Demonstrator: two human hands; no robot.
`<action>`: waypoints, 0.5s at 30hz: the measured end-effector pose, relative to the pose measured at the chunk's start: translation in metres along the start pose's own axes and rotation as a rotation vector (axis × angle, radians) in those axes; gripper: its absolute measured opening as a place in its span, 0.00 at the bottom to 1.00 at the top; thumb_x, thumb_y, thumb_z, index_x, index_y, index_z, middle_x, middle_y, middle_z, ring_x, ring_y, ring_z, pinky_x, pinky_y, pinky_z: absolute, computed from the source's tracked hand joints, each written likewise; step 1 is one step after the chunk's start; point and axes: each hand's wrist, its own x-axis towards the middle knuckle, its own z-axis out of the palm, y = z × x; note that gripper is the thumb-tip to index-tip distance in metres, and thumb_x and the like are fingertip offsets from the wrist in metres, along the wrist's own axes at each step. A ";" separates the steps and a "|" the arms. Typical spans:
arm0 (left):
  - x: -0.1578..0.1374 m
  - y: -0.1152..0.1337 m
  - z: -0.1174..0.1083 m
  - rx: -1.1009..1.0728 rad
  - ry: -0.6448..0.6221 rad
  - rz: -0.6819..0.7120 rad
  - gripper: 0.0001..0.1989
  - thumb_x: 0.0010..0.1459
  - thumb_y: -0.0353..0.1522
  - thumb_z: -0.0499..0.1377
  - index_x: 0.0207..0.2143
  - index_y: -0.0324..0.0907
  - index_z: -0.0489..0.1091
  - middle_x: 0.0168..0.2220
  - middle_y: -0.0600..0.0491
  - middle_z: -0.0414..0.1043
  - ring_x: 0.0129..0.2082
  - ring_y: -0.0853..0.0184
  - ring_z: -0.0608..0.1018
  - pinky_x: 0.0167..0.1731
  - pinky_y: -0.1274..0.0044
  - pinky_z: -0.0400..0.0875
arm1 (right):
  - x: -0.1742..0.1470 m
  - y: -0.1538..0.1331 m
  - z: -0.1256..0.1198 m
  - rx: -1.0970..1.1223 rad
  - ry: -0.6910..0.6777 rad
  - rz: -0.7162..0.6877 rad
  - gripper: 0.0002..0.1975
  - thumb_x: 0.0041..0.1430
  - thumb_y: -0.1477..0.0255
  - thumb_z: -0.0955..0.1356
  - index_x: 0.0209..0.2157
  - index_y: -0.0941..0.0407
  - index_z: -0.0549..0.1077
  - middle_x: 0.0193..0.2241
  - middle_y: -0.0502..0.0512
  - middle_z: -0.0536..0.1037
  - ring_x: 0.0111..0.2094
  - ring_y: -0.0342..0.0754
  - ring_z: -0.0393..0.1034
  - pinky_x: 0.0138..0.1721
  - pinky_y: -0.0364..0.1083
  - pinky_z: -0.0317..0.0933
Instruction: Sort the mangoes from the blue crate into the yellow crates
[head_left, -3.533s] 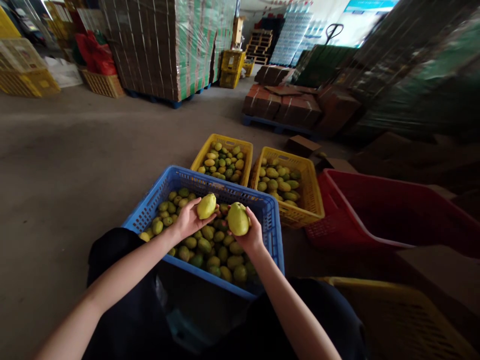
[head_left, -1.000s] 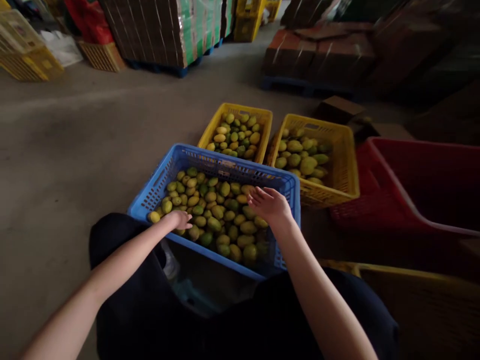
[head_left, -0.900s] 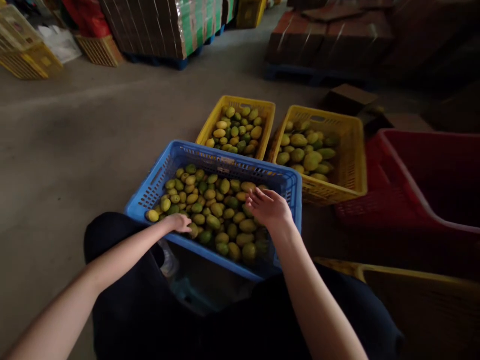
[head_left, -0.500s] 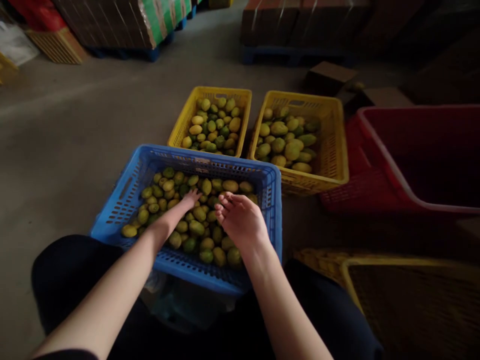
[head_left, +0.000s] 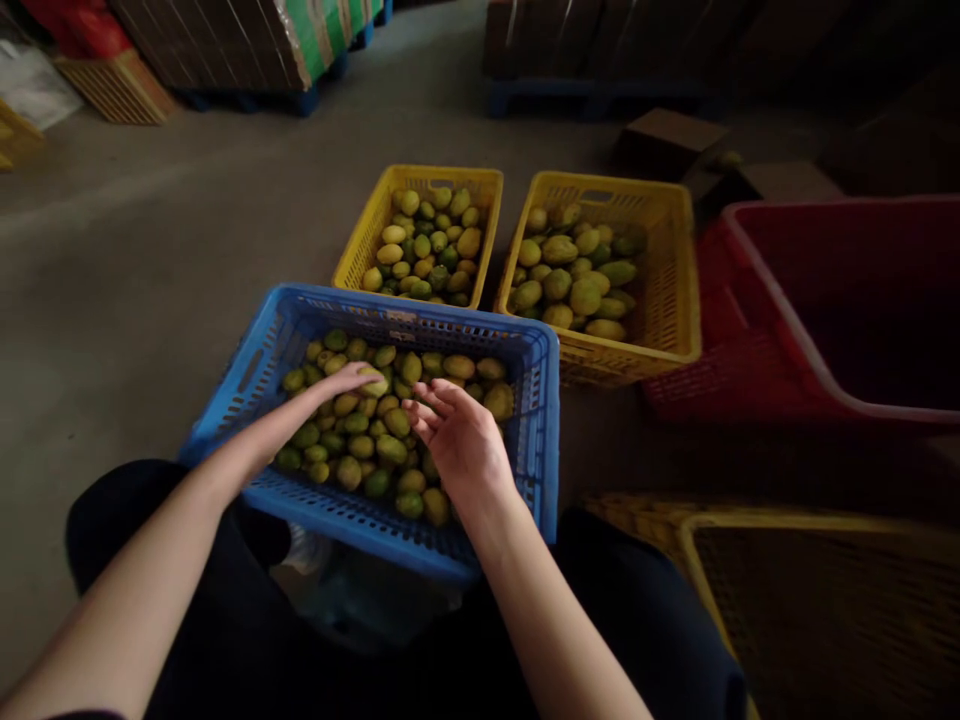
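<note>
A blue plastic crate (head_left: 225,400) full of yellow-green lemons (head_left: 391,450) stands in front of my knees. Over the lemons at its middle, my left hand (head_left: 349,379) is closed around one lemon (head_left: 373,382), its fingers mostly hidden behind the fruit. My right hand (head_left: 469,435) hovers just to the right, above the crate's right half. Its palm is turned up and leftward, the fingers are loosely curled and apart, and nothing lies in it.
Behind the blue crate stand two yellow crates, the left one (head_left: 346,255) and the right one (head_left: 679,275), both holding lemons. A red crate (head_left: 780,300) is at the right, with another yellow crate (head_left: 697,570) nearer me. Cardboard boxes (head_left: 671,135) and loaded pallets (head_left: 300,100) are farther back.
My left hand, earlier spread on the lemons, has drawn back leftward and now holds a lemon. My right hand has shifted slightly left and stays open.
</note>
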 end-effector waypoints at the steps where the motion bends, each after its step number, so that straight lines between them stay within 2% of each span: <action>1: -0.009 0.011 -0.008 -0.078 0.006 0.011 0.24 0.54 0.45 0.58 0.46 0.35 0.69 0.46 0.45 0.73 0.45 0.57 0.75 0.39 0.71 0.74 | 0.000 0.002 0.000 -0.015 0.027 -0.020 0.04 0.45 0.77 0.69 0.27 0.56 0.70 0.27 0.51 0.78 0.27 0.45 0.74 0.30 0.42 0.67; 4: -0.053 0.058 -0.029 -0.423 -0.113 0.179 0.28 0.55 0.47 0.57 0.54 0.40 0.63 0.52 0.46 0.70 0.49 0.57 0.73 0.41 0.69 0.74 | 0.002 0.004 0.004 -0.040 0.137 -0.054 0.06 0.48 0.72 0.70 0.31 0.53 0.71 0.30 0.48 0.77 0.32 0.47 0.74 0.35 0.46 0.69; 6: -0.087 0.086 -0.038 -0.475 -0.240 0.292 0.29 0.55 0.48 0.57 0.54 0.42 0.64 0.53 0.46 0.69 0.51 0.55 0.72 0.44 0.67 0.73 | 0.002 0.005 0.009 -0.022 0.139 -0.064 0.08 0.50 0.67 0.70 0.34 0.50 0.71 0.31 0.47 0.77 0.34 0.48 0.74 0.36 0.49 0.69; 8: -0.114 0.102 -0.043 -0.417 -0.300 0.369 0.26 0.57 0.48 0.56 0.53 0.43 0.66 0.53 0.48 0.70 0.54 0.56 0.70 0.48 0.67 0.70 | 0.000 0.006 0.013 0.002 0.064 -0.057 0.12 0.51 0.62 0.70 0.37 0.50 0.72 0.31 0.49 0.78 0.36 0.49 0.74 0.37 0.50 0.69; 10: -0.124 0.100 -0.044 -0.364 -0.266 0.413 0.24 0.59 0.47 0.53 0.51 0.43 0.68 0.53 0.49 0.70 0.56 0.58 0.69 0.51 0.68 0.66 | -0.003 0.007 0.014 0.010 0.004 -0.012 0.11 0.51 0.62 0.70 0.35 0.53 0.72 0.31 0.51 0.78 0.34 0.49 0.74 0.36 0.50 0.70; 12: -0.118 0.082 -0.040 -0.328 -0.153 0.386 0.23 0.61 0.46 0.49 0.50 0.42 0.68 0.52 0.49 0.70 0.55 0.60 0.70 0.52 0.68 0.65 | -0.006 0.007 0.013 0.008 0.047 0.069 0.06 0.51 0.68 0.69 0.30 0.55 0.72 0.27 0.50 0.77 0.30 0.48 0.74 0.35 0.49 0.70; 15: -0.094 0.039 -0.016 -0.106 0.027 0.184 0.20 0.62 0.42 0.47 0.44 0.38 0.70 0.48 0.48 0.73 0.49 0.61 0.74 0.50 0.69 0.67 | -0.008 0.005 0.007 0.021 0.161 0.124 0.02 0.51 0.71 0.68 0.27 0.55 0.70 0.21 0.48 0.75 0.26 0.47 0.73 0.32 0.49 0.70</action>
